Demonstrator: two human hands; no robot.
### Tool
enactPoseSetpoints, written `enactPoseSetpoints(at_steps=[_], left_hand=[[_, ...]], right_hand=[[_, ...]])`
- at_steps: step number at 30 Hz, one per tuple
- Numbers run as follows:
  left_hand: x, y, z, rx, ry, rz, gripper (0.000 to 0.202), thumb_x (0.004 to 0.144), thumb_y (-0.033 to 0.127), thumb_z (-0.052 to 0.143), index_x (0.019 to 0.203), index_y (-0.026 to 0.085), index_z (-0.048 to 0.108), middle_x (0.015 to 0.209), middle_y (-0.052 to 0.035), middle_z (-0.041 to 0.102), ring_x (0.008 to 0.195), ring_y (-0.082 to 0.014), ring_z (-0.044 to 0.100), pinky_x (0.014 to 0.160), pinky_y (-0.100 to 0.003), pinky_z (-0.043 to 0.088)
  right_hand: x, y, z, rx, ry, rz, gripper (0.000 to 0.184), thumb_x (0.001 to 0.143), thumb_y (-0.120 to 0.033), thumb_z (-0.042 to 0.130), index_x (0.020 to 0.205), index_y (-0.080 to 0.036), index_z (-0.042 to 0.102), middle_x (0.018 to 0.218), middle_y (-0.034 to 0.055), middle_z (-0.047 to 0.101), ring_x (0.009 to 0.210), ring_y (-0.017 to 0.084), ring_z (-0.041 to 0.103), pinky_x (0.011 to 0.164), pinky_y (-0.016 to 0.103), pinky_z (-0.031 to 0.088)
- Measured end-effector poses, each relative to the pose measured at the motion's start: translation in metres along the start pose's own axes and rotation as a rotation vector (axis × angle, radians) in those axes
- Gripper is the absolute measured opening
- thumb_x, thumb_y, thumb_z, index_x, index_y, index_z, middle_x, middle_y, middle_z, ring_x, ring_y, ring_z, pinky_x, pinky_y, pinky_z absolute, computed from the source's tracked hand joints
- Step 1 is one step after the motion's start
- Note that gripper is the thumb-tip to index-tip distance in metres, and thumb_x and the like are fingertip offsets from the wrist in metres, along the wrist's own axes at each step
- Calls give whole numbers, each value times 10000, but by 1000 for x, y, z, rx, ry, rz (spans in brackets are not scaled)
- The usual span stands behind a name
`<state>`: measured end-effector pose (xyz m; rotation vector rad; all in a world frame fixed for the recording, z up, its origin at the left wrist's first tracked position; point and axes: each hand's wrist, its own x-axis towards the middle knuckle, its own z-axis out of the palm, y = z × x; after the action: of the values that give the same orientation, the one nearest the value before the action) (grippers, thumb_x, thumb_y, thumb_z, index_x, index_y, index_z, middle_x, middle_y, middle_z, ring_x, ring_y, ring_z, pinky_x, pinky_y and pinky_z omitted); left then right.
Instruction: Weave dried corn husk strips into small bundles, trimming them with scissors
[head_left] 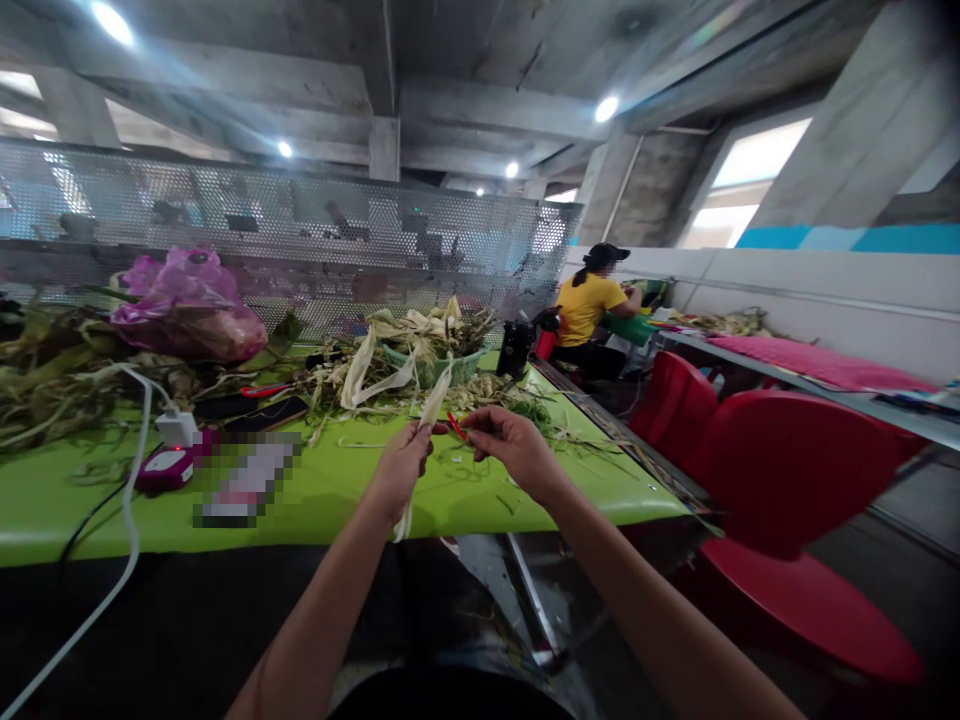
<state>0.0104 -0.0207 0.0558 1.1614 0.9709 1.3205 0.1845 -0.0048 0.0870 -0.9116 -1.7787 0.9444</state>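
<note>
My left hand is closed around a pale dried corn husk strip, which rises above the fist; its tail hangs below, over the table's front edge. Just to the right, my right hand pinches a small red-handled tool, its tip close to the left fingers. The fingers hide most of this tool, so its exact kind is unclear. Behind the hands, a green basket holds a heap of dry husks. More long husk strips drape over its left side onto the table.
On the green tabletop lie a phone, a purple power strip with a white plug and cable, and red-handled scissors. A purple plastic bag sits among dry plants. Red chairs and a seated person are at right.
</note>
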Motion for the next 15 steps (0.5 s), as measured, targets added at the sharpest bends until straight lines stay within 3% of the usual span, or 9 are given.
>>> enactPoseSetpoints(at_steps=[8, 11, 15], left_hand=[[-1, -8, 11, 139, -136, 9, 314, 787, 473, 529, 800, 167, 595, 608, 40, 370, 512, -84, 275, 464, -229, 197], [0, -11, 12, 101, -130, -6, 256, 773, 430, 550, 793, 175, 563, 610, 47, 383, 496, -77, 276, 462, -229, 200], [1, -11, 8, 81, -68, -20, 201, 789, 383, 532, 787, 182, 513, 595, 61, 356, 458, -63, 260, 440, -219, 177]], right_hand=[[-10, -13, 8, -561, 78, -284, 150, 868, -254, 506, 972, -235, 614, 949, 54, 661, 873, 209, 607, 781, 306, 447], [-9, -14, 9, -578, 60, -296, 139, 868, -253, 513, 973, -237, 603, 956, 48, 658, 864, 197, 605, 777, 292, 441], [-6, -7, 2, -495, 44, -184, 175, 820, -302, 597, 972, -216, 608, 776, 11, 637, 679, 158, 574, 633, 251, 424]])
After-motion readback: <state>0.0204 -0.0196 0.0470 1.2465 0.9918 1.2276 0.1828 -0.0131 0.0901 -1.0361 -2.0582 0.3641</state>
